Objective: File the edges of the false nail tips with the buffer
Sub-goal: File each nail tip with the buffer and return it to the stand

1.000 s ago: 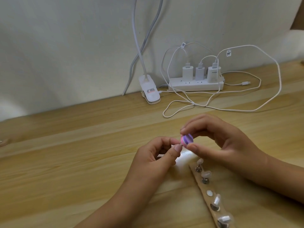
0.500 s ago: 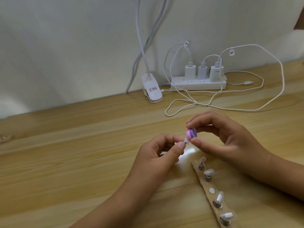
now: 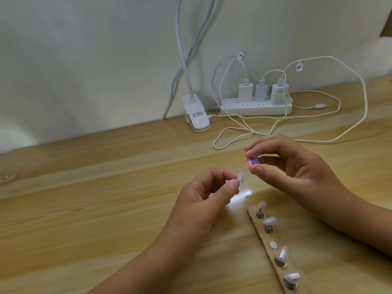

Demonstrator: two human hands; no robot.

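My left hand (image 3: 203,194) pinches a small stand carrying a pale false nail tip (image 3: 304,177) between thumb and forefinger. My right hand (image 3: 297,164) pinches a small pink and purple buffer (image 3: 251,161) between thumb and fingers, a short gap up and to the right of the tip. Buffer and tip are apart. A tan holder strip (image 3: 267,240) lies on the wooden table at lower right, with several more clear nail tips (image 3: 269,221) standing on metal stands and one bare white spot (image 3: 273,244).
At the back against the wall sits a white power strip (image 3: 254,108) with three chargers and loose white cables (image 3: 350,115) looping over the table. A white lamp clip (image 3: 196,114) stands left of it. The wooden table (image 3: 84,209) spreads to the left.
The buffer was against the nail tip; my right hand has lifted it up and to the right, so a gap now shows. My left hand has stayed in place, still holding the tip.
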